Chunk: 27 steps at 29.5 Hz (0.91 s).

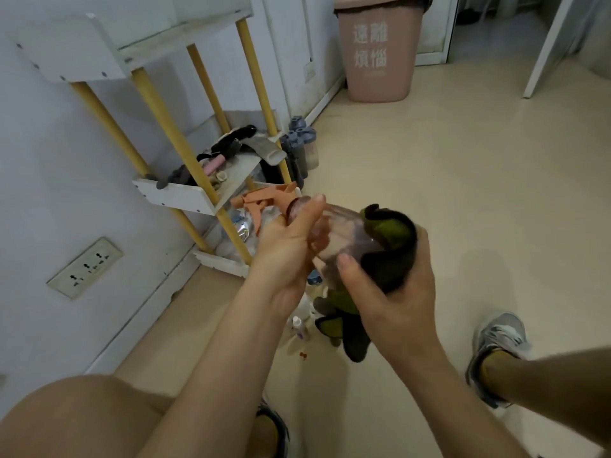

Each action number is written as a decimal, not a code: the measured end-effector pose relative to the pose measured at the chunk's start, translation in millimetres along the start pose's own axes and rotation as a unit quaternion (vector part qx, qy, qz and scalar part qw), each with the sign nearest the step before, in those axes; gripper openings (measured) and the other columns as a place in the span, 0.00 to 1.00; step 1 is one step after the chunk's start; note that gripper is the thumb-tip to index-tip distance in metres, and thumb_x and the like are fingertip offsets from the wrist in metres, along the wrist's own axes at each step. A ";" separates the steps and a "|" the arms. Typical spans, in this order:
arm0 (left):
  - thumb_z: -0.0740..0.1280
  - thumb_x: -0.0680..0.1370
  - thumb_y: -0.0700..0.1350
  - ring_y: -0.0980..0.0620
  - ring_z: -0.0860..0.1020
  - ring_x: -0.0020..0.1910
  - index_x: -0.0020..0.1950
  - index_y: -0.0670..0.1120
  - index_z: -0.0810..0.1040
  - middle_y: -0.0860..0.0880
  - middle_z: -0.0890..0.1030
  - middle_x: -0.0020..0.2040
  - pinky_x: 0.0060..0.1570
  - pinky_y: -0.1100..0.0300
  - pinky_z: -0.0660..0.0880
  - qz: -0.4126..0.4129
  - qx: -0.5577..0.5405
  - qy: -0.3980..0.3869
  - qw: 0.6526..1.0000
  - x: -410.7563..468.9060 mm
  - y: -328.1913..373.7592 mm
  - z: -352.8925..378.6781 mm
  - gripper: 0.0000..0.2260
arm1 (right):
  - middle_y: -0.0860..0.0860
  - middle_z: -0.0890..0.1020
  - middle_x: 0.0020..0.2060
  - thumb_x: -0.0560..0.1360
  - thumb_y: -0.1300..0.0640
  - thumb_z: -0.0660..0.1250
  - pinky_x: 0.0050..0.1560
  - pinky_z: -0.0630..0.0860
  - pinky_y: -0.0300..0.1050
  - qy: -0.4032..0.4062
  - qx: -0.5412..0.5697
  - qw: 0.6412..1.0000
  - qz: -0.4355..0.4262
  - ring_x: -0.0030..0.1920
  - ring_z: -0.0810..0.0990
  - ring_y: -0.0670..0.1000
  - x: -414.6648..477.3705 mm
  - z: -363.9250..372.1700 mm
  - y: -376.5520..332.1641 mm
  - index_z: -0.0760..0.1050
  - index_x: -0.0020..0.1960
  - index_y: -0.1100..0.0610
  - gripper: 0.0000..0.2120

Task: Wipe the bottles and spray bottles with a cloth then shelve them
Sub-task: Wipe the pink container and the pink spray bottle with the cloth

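Note:
A clear spray bottle [337,234] with a pink trigger head lies sideways in the air at the centre. My left hand [286,249] grips its neck and upper body. A dark cloth with a green side [391,242] is wrapped round the bottle's bottom end, and my right hand [393,299] holds that cloth against it; the rest of the cloth hangs down below my hands. A small clear bottle [299,327] lies on the floor under my hands. Grey-capped bottles [299,145] stand on the floor beside the shelf.
A white shelf rack [185,193] with yellow posts stands against the left wall, its middle shelf cluttered with small items. A pink bin [380,51] stands at the back. My knee is at the lower left and my shoe [496,352] at the right.

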<state>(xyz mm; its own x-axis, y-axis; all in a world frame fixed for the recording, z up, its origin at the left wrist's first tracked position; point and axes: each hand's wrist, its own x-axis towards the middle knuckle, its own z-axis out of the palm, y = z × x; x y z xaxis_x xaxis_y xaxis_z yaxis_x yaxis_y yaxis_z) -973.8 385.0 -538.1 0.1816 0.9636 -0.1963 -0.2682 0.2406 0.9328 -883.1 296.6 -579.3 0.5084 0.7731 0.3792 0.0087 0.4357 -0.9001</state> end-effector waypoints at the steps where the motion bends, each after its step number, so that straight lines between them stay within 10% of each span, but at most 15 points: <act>1: 0.71 0.76 0.46 0.50 0.85 0.41 0.60 0.39 0.77 0.46 0.85 0.43 0.40 0.58 0.80 -0.013 -0.020 0.014 1.000 -2.0 1.5 3.0 0.17 | 0.57 0.74 0.60 0.69 0.53 0.74 0.58 0.77 0.58 -0.013 -0.075 0.995 -0.066 0.60 0.77 0.57 -1.7 -0.5 3.6 0.72 0.60 0.49 0.21; 5: 0.69 0.79 0.47 0.52 0.83 0.33 0.48 0.42 0.79 0.49 0.83 0.32 0.33 0.60 0.78 -0.004 -0.043 0.086 0.995 -8.0 6.0 9.8 0.07 | 0.50 0.70 0.64 0.71 0.48 0.71 0.63 0.74 0.55 -0.051 -0.183 0.974 -0.126 0.65 0.73 0.53 -6.8 4.1 5.3 0.71 0.65 0.46 0.24; 14: 0.68 0.77 0.47 0.64 0.78 0.39 0.51 0.54 0.74 0.63 0.79 0.37 0.45 0.64 0.73 0.195 0.235 -0.028 0.952 -24.7 -5.5 6.6 0.05 | 0.44 0.85 0.48 0.73 0.35 0.59 0.59 0.78 0.54 -0.178 -0.032 0.957 0.227 0.51 0.83 0.44 1.7 -10.0 -1.2 0.79 0.52 0.38 0.15; 20: 0.56 0.82 0.57 0.62 0.80 0.50 0.51 0.55 0.79 0.59 0.83 0.46 0.54 0.63 0.75 0.181 0.243 -0.035 0.952 -19.3 -6.5 6.2 0.14 | 0.43 0.79 0.62 0.80 0.39 0.54 0.68 0.70 0.46 -0.128 -0.022 0.985 0.111 0.66 0.74 0.45 -14.3 15.2 2.2 0.69 0.71 0.45 0.22; 27: 0.58 0.83 0.46 0.59 0.80 0.55 0.64 0.43 0.77 0.54 0.83 0.53 0.57 0.62 0.76 0.179 0.218 -0.075 0.957 -16.8 -29.5 2.9 0.14 | 0.45 0.76 0.66 0.77 0.36 0.54 0.70 0.68 0.51 -0.083 -0.055 0.993 0.069 0.68 0.72 0.44 4.1 29.2 -6.8 0.68 0.73 0.49 0.29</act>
<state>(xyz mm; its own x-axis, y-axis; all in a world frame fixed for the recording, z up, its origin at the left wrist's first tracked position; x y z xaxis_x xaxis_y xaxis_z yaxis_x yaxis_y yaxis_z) -966.2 361.4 -561.4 0.2936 0.9401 0.1735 0.0750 -0.2035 0.9762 -906.2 310.3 -565.4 0.3617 0.8915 0.2728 0.0470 0.2748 -0.9604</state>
